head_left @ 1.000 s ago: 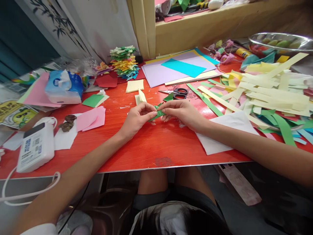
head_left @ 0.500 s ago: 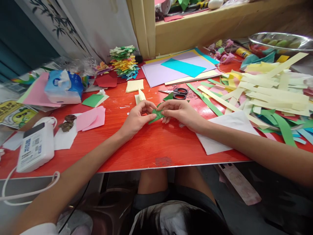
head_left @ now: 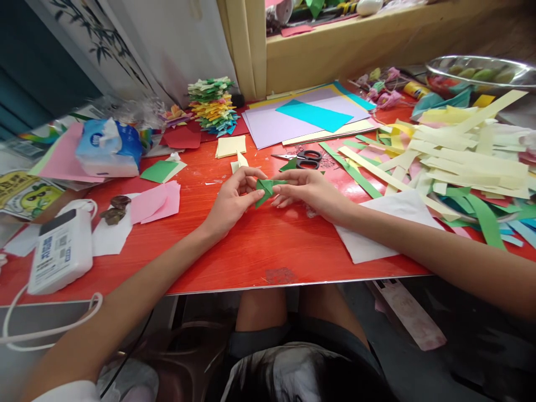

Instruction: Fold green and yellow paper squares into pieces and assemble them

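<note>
With fingertips, our left hand (head_left: 237, 198) at nine o'clock and right hand (head_left: 312, 192) at three grasp the small green folded paper (head_left: 264, 191), creased, angular and pointed, between them over the red table (head_left: 247, 257). Paper strips (head_left: 473, 163) heap farther out towards three.

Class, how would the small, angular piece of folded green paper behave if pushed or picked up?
The folded green paper piece is probably light, being small enough for the left hand and right hand to pinch. Its visible folds suggest some stiffness, though squeezing might crush them. Its pointed corners make it likelier to slide than roll.
</note>
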A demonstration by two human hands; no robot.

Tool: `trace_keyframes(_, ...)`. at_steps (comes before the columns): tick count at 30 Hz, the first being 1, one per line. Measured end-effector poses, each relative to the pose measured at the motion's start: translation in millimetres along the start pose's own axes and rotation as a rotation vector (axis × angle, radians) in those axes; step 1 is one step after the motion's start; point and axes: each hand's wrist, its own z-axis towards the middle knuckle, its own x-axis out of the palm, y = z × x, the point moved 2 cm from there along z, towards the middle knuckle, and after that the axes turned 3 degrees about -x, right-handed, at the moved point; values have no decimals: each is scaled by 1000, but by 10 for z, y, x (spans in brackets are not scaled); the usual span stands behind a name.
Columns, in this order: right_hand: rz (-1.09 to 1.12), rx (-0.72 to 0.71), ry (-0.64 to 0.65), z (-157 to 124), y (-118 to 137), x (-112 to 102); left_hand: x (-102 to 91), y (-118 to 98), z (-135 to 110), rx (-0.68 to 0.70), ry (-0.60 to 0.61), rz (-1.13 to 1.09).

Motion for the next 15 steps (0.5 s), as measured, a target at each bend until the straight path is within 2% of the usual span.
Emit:
trace_keyframes(4, 11, 26, 3, -8, 2, 12, 24, 1, -14, -34, 52, -49)
trace_keyframes(10, -6, -23, 14, -25, 0, 7, 58, -15, -35, -28, 100, -32)
trace_keyframes(15, 29, -13, -2, -18, -15, -9, 49, 5, -34, -40, 96, -68)
